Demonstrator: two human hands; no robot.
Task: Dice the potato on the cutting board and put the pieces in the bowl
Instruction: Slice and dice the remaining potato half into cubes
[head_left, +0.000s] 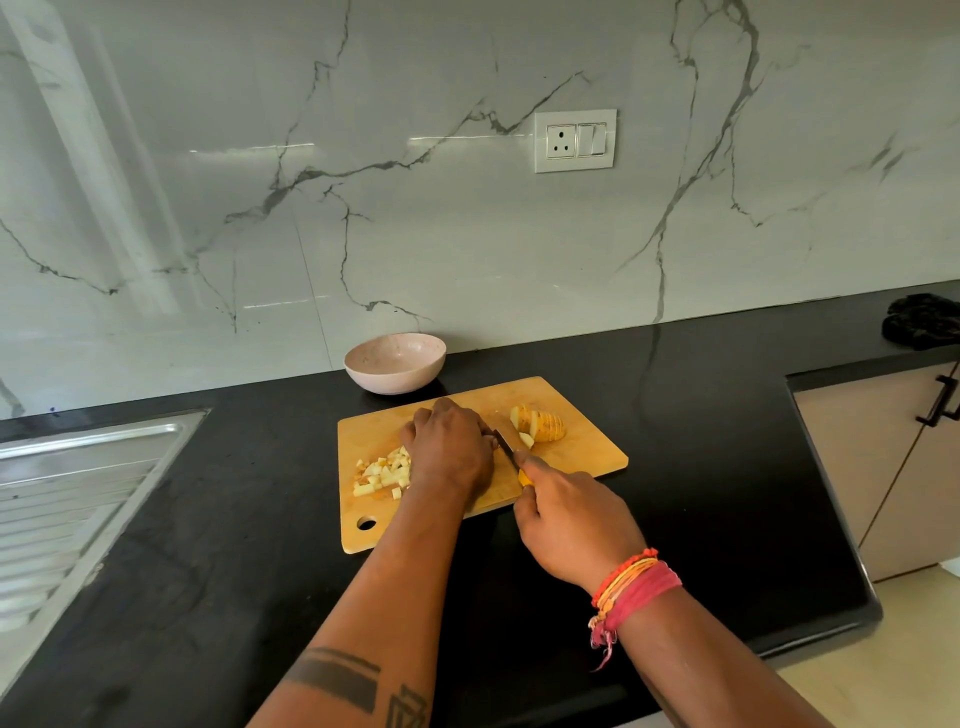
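With the sliced potato half (540, 423) waiting on the cutting board (582, 457), diced pieces (382, 474) piled left and the bowl (395, 362) behind it empty, I'd keep the left hand (449, 447) knuckles-down over whatever it's steadying (hidden) while the right hand (566, 519) gripping the knife (506, 446) makes short straight chops.

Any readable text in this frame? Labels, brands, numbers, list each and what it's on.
None readable.
Wall socket plate: no lettering visible.
Bowl: speckled, no print.
Cutting board: plain wood, no mark.
Knife, held by the right hand: handle mostly hidden, no brand visible.
Forearm tattoo: bands and shapes, no letters.
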